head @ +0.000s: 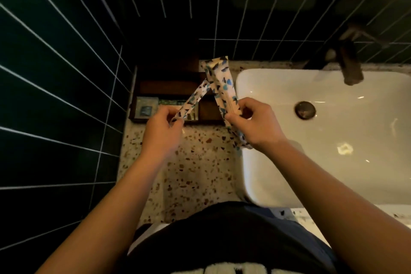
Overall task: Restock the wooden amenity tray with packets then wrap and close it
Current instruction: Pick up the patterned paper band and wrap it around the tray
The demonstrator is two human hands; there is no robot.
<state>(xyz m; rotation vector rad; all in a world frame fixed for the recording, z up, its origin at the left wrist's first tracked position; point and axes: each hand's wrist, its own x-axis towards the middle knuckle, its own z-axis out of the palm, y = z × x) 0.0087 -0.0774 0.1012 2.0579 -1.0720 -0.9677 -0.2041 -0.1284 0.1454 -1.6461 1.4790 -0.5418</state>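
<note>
Two hands are gripping patterned packets above the wooden tray (169, 104): left hand (163, 128) pinching the narrow packet (192, 100), right hand (253, 123) clasping the wide packet (220, 82).

White sink (278, 162), faucet (351, 66), terrazzo counter (195, 169)

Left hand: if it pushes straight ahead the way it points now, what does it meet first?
Probably the wooden amenity tray. The left hand, pinching a patterned packet, points toward the tray's near edge just beyond its fingers; depth is unclear from one view.
</note>
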